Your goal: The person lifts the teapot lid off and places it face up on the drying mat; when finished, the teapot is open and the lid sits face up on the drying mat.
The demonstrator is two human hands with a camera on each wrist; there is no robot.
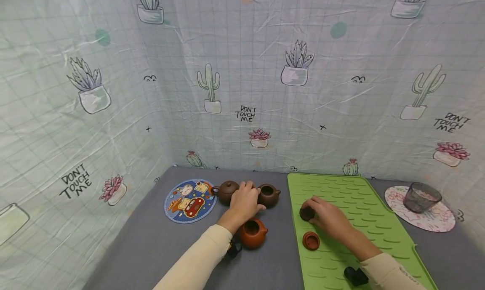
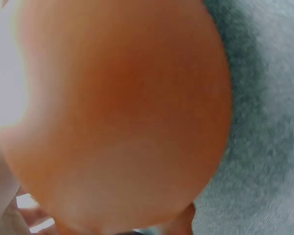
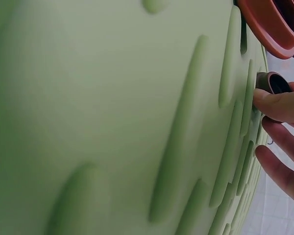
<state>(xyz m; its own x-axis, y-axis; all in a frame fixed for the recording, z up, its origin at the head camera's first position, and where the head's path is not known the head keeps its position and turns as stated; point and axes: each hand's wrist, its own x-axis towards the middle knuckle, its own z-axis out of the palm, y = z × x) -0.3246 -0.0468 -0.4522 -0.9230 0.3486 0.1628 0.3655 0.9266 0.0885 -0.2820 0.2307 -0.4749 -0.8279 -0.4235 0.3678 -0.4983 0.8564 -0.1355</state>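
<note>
My left hand (image 1: 244, 200) grips the handle side of a lidless dark brown clay teapot (image 1: 270, 201), its spout pointing right; the handle is hidden behind the fingers. Just left of this hand is another brown teapot (image 1: 227, 190) with its lid on. An orange-red lidless teapot (image 1: 253, 238) sits nearer, beside the left wrist, and its round body (image 2: 127, 122) fills the left wrist view. Between thumb and fingers, my right hand (image 1: 329, 219) pinches a dark brown teapot lid (image 3: 262, 82) at the green mat's left side. A red-brown lid (image 1: 311, 241) lies upturned close by.
The green ridged mat (image 1: 363, 222) covers the right of the grey table (image 1: 151, 256). A round blue cartoon mat (image 1: 178, 212) lies at left. Far right, a smoky glass cup (image 1: 421, 197) stands on a pink-white patterned mat (image 1: 435, 222). Printed sheets (image 1: 235, 151) enclose the table.
</note>
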